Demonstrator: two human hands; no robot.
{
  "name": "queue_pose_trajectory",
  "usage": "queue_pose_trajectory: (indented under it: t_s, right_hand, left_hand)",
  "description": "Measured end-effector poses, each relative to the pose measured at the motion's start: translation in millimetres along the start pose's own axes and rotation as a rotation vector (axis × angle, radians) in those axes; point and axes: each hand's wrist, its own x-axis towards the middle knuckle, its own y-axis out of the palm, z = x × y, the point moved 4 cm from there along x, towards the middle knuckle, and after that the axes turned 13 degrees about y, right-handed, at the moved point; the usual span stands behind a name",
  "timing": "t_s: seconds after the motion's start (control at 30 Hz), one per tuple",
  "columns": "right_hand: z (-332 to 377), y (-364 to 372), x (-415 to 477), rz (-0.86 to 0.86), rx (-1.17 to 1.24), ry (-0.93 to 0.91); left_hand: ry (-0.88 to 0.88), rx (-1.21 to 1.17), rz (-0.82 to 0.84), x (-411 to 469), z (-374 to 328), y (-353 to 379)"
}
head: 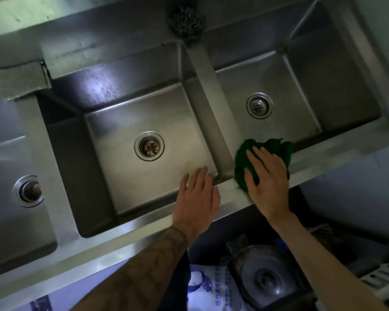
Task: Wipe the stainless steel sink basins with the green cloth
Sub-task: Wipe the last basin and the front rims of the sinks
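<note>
Three basins show in the steel sink [130, 234], the leftmost cut off. My right hand [265, 182] lies flat, fingers spread, on the bunched green cloth [270, 149] at the right basin's near-left corner. My left hand [198, 196], open, rests on the near rim, empty.

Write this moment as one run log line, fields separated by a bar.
right hand: flat on green cloth, near corner of right basin | left hand: bare, on front rim of middle basin
</note>
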Motion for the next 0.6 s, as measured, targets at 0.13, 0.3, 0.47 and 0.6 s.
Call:
queue_pose_trajectory:
  t_s: [0.13,0.3,0.47,0.6]
  right_hand:
    - [26,3,-35,-0.031,-0.025,0.003]
    - [52,-1,-74,0.025,-0.111,-0.128]
    - [38,-6,-40,0.07,-0.169,0.117]
    - [87,9,-73,0.055,-0.125,0.174]
  left_hand:
    - [0.071,0.072,-0.015,-28,20,0]
    - [0.13,0.205,-0.021,-88,66,-4]
    - [0.136,0.249,-0.051,-145,116,-12]
    - [0.121,0.209,-0.127,-169,131,-23]
